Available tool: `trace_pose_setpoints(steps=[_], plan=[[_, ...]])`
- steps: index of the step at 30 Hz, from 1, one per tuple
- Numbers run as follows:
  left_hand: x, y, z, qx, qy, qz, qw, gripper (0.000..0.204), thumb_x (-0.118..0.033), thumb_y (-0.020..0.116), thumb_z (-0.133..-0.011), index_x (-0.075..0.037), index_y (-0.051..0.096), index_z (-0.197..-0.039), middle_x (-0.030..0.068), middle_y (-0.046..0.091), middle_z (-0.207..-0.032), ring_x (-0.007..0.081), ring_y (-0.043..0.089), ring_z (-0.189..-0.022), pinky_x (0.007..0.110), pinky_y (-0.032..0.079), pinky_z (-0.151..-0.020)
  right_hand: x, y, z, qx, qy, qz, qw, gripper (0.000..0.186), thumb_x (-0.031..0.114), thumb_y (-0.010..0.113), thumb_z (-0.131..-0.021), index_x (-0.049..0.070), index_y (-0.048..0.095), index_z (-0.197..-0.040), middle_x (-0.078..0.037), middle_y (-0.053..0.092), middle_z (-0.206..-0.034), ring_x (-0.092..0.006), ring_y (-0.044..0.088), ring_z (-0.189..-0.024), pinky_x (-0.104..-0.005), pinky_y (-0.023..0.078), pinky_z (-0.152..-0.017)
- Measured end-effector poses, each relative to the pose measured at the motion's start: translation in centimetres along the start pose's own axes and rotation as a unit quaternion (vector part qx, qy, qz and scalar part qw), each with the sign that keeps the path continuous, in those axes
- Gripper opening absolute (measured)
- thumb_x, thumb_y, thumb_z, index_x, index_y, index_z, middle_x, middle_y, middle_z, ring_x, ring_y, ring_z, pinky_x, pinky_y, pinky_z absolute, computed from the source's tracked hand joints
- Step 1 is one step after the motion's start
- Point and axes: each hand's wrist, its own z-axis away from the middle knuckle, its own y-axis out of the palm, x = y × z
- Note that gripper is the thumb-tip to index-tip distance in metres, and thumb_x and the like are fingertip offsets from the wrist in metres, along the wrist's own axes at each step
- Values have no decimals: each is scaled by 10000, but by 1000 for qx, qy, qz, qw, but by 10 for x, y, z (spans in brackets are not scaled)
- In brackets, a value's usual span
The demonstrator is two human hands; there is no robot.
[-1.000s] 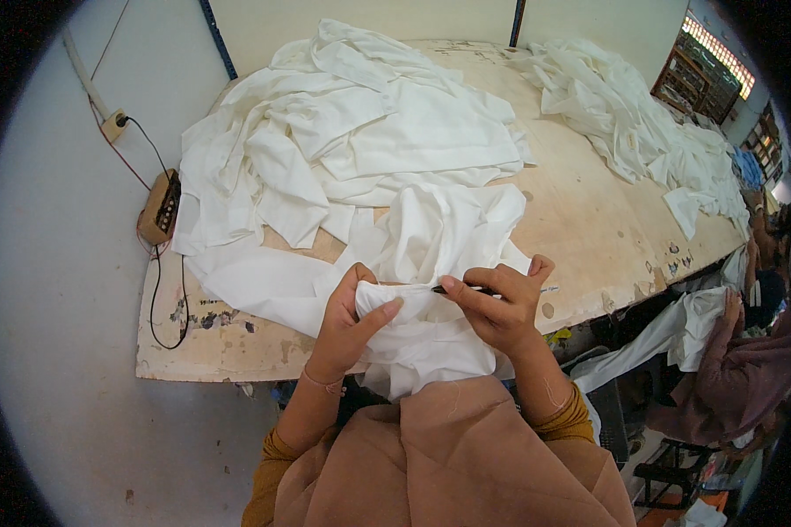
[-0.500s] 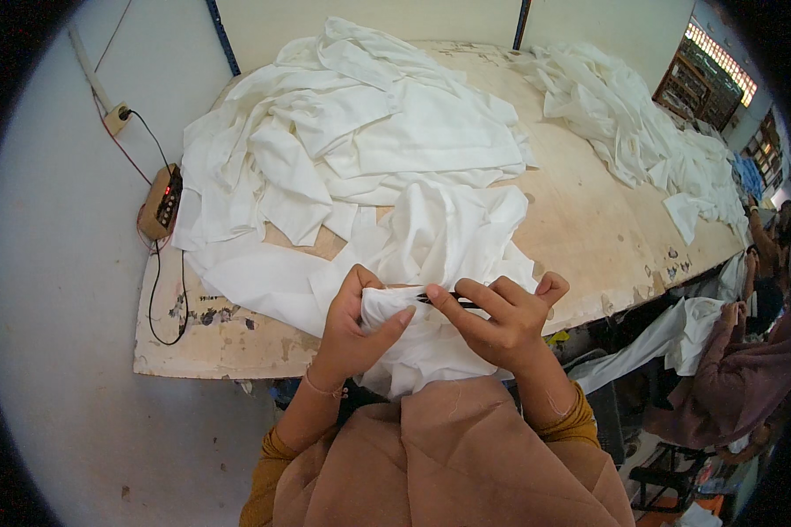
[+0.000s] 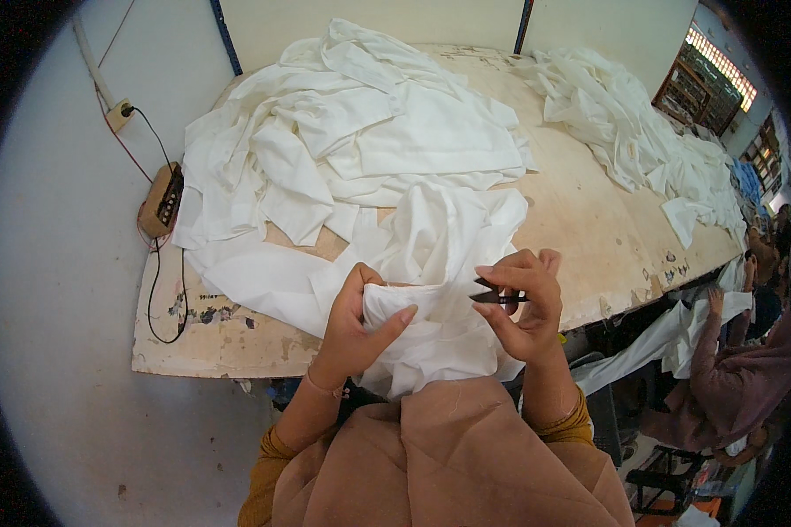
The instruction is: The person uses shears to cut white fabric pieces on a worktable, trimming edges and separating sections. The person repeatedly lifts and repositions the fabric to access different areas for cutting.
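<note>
My left hand [image 3: 360,321] grips the edge of a white garment [image 3: 453,237], its thumb lying along the fabric and the fingers tucked behind. To the right, my right hand [image 3: 527,303] pinches small black thread snips [image 3: 492,295] between thumb and fingers. The blades are spread and point left toward the held edge, a short way off from it. From my hands the garment's cloth runs forward onto the wooden table [image 3: 589,237], and some hangs at the table's near edge in front of my body.
A big heap of white garments [image 3: 343,123] covers the table's far left. Another white pile [image 3: 615,123] lies along the far right. At left, a power strip [image 3: 161,200] with a dangling black cord sits against the wall. A person in a purple top [image 3: 747,386] handles white cloth at right.
My right hand has drawn back to the right with the snips, away from the held edge, and turned; the blades now stand spread. My left hand keeps its grip.
</note>
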Motion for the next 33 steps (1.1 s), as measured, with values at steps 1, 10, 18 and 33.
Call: trace_pose_setpoints(steps=[1,10,18,33], plan=[[-1,0,0,-3,-11,13,1000,294,-26,704,-874,-68,427,-963,-14,555,-887,22,486,-831,193,439,-715,-1,1,-1,29,-16,7,999,385,244,829,-669,236,736,-1043,75,592,-753,-95,465,-596,-370,211,-751],[17,-4,-5,-42,-86,85,992,256,-61,662,-906,-110,411,-924,-27,550,-874,41,496,-820,192,440,-742,-25,19,13,44,25,-216,975,124,249,808,-754,170,713,-769,42,514,-577,-131,411,-529,-365,236,-726],[22,-4,-5,-42,-99,134,985,220,-109,584,-980,-127,394,-870,-74,447,-824,9,375,-786,168,345,-711,-14,24,4,70,-2,80,994,111,230,807,-785,201,733,-862,43,488,-579,-143,406,-560,-370,230,-767],[22,-3,-4,-61,-79,124,987,204,-108,556,-994,-126,388,-879,-80,407,-809,7,345,-759,158,318,-677,-13,13,4,107,11,106,988,314,355,739,-784,193,690,-1048,47,582,-817,-126,523,-697,-417,227,-759]])
